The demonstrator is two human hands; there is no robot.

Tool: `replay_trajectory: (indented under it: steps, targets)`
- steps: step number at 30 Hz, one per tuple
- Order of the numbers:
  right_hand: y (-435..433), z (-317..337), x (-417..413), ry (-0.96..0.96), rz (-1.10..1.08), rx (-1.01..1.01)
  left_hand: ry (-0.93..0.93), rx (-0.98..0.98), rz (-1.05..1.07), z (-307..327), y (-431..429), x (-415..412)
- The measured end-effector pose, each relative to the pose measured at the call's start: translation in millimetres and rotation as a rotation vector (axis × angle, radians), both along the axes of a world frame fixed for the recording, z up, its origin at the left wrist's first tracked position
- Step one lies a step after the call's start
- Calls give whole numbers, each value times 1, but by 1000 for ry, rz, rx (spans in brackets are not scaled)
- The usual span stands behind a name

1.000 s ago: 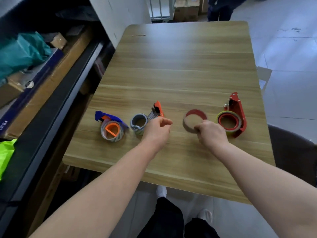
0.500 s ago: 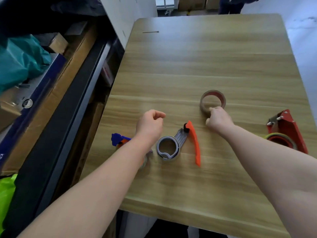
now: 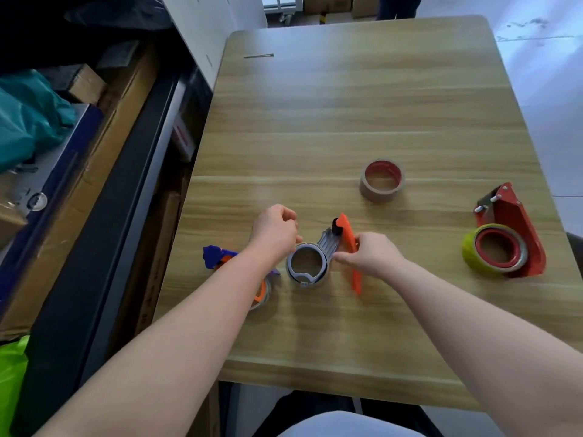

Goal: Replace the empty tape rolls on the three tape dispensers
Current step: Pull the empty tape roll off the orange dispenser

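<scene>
On the wooden table (image 3: 362, 121), the grey dispenser (image 3: 307, 263) with its orange handle (image 3: 348, 238) serves as the centre. Just beyond its ring, the left hand (image 3: 274, 234) hovers loosely curled, gripping nothing. Beside the ring's right edge, the right hand (image 3: 369, 257) pinches the dispenser's neck by the handle. Left of it lies the blue-and-orange dispenser (image 3: 217, 258), partly hidden by the forearm. Farther back and right stands the brown tape roll (image 3: 381, 181); well to the right rests the red dispenser (image 3: 504, 238).
</scene>
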State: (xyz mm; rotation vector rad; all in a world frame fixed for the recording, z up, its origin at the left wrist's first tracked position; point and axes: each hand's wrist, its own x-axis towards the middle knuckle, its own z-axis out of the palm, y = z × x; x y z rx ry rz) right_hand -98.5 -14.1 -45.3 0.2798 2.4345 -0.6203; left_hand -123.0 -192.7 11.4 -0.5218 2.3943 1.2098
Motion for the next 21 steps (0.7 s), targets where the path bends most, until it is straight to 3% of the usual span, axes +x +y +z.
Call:
replay_trajectory:
  steps: [4, 6, 11, 15, 18, 21]
  targets:
    - [-6, -4, 3, -4, -176, -36, -12, -267, -236, -4, 0, 6]
    - [-2, 1, 5, 23, -249, -91, 3, -302, -294, -1, 3, 8]
    - [20, 31, 15, 188, -348, -229, -43, -23, -244, 6, 18, 22]
    - [43, 68, 23, 289, -203, -166, -75, 121, -233, 18, 41, 43]
    - [56, 86, 31, 381, -103, -156, -213, 293, -249, 28, 62, 65]
    - [72, 98, 43, 426, -177, -418, -188, 435, -142, 38, 83, 85]
